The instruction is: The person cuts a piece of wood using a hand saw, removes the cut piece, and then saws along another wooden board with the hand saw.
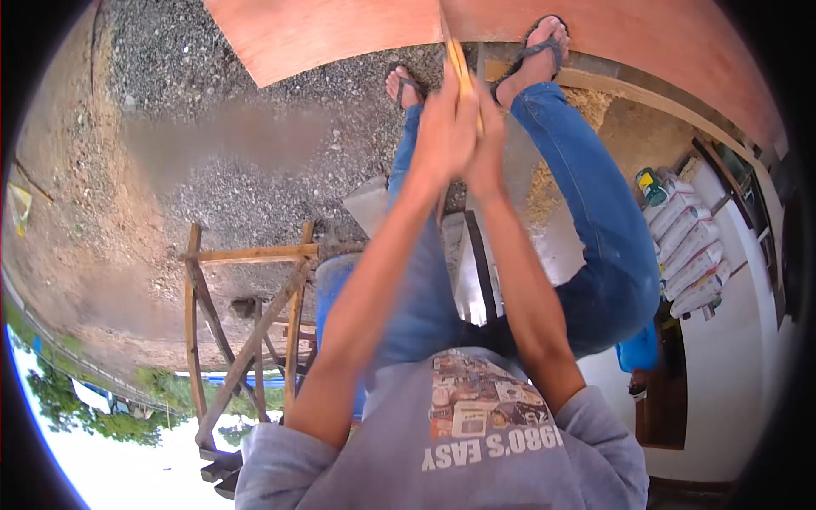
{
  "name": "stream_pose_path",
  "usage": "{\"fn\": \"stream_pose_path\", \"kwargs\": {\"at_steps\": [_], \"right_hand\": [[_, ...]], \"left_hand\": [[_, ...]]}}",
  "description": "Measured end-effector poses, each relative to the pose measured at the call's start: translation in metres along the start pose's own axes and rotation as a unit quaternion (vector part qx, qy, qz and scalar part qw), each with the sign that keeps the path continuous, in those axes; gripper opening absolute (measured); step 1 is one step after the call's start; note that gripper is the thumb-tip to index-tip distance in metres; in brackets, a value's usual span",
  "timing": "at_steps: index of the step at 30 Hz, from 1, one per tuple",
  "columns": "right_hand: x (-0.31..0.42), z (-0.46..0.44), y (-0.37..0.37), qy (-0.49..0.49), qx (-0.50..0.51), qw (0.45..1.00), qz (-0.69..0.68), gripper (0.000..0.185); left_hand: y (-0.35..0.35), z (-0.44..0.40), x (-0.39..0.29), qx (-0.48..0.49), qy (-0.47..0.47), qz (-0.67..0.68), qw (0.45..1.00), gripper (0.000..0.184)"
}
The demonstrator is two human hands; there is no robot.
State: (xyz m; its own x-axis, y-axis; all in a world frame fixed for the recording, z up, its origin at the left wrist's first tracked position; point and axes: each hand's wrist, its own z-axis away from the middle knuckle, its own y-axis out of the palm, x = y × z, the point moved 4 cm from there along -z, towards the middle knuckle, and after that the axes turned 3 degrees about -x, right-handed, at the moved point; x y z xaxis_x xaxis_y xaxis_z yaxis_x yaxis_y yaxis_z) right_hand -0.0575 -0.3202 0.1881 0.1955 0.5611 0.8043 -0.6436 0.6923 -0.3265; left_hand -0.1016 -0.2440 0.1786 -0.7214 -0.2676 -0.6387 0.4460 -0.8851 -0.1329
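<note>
Both hands are together at the top centre, slightly blurred. My left hand (446,127) and my right hand (488,153) are closed round a narrow yellow tool (460,66), whose upper end points at the edge of a reddish-orange board (331,30). A thin line or gap runs in the board just above the tool. What the tool is, and its lower part, cannot be made out between the hands. One sandalled foot (535,51) rests at the board's edge on the right; the other foot (404,87) is over the gravel.
A wooden trestle frame (251,254) stands on the left, near a blue drum (327,289). Gravel (229,136) covers the ground below the board. Stacked white sacks (690,242) lie on the right beside a pale wall (722,357).
</note>
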Motion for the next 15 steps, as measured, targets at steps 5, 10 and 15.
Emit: {"fn": "stream_pose_path", "kwargs": {"at_steps": [5, 10, 15], "right_hand": [[0.064, 0.15, -0.061, 0.142, 0.022, 0.989, 0.045, 0.056], [-0.031, 0.023, 0.0, -0.035, -0.045, 0.998, -0.019, 0.054], [0.002, 0.023, -0.007, 0.014, -0.018, 1.0, -0.01, 0.052]], "left_hand": [[0.01, 0.161, -0.032, 0.042, 0.002, -0.004, 0.999, 0.065], [0.012, 0.02, 0.022, -0.082, 0.083, -0.024, 0.993, 0.055], [0.001, 0.036, -0.01, -0.028, -0.008, 0.02, 0.999, 0.057]]}}
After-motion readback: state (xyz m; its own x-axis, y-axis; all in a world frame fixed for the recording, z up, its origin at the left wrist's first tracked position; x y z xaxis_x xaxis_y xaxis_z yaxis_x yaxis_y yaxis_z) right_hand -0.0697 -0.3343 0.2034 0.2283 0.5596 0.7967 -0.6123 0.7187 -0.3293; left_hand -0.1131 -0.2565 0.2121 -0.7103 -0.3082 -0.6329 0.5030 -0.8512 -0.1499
